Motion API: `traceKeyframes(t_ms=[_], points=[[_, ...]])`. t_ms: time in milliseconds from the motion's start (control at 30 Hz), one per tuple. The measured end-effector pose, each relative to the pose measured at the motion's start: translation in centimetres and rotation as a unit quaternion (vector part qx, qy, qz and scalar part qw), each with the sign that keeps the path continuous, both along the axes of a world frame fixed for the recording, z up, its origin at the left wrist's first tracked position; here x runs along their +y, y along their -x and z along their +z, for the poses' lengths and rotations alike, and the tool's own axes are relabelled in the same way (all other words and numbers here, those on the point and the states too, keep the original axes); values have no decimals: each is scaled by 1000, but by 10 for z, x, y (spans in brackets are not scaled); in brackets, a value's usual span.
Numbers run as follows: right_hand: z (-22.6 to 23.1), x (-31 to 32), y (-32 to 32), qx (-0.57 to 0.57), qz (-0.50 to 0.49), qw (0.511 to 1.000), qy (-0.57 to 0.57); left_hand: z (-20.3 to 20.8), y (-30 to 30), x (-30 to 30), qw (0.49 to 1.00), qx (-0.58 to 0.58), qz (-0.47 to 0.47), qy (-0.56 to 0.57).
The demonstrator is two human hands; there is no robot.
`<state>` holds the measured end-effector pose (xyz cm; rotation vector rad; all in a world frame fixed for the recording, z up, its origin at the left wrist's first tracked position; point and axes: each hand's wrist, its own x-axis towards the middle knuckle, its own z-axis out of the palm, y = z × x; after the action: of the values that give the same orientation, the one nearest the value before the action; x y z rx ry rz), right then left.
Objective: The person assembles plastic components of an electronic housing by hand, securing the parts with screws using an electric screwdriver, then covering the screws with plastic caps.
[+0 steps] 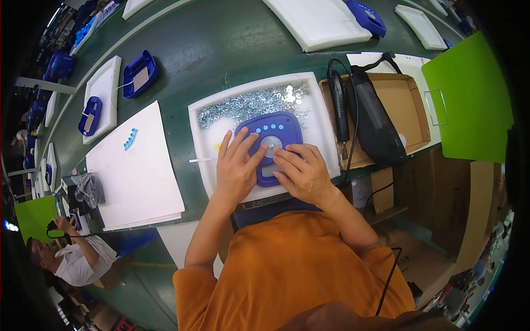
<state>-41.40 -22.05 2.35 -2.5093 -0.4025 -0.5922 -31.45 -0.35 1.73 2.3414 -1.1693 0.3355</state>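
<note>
A blue plastic housing (286,126) with a row of light-blue round buttons (273,127) lies on a white foam tray (197,132) in front of me. A clear round disc (270,144) sits at its middle. My left hand (237,168) grips the left side of the housing, its fingers over the top and its thumb beside the disc. At the disc's lower right edge, the bent fingers of my right hand (307,174) press down, with the thumb lower on the housing. Small shiny ring-shaped parts (243,107) are heaped in the tray behind the housing.
Right of the tray, a cardboard tray (406,91) carries a black corded power screwdriver (338,105) and a black mesh bag (372,118). White sheets (138,176) with a light-blue strip of buttons (130,139) lie left. Blue housings (139,74) stand beyond; another person (83,256) works far left.
</note>
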Motion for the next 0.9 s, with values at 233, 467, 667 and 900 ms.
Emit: traceKeyframes(t_ms=[233, 467, 667, 900], points=[[2, -1, -2, -4, 3, 1000, 3, -2, 2, 0, 1000, -5, 0, 19], [9, -12, -5, 0, -7, 997, -79, 5, 3, -1, 1000, -6, -7, 4], [15, -96, -43, 16, -308, 951, 35, 5, 5, 2, 1000, -8, 1, 5], [-6, -131, -66, 214, -368, 899, 103, 5, 4, 0, 1000, 1, -5, 11]])
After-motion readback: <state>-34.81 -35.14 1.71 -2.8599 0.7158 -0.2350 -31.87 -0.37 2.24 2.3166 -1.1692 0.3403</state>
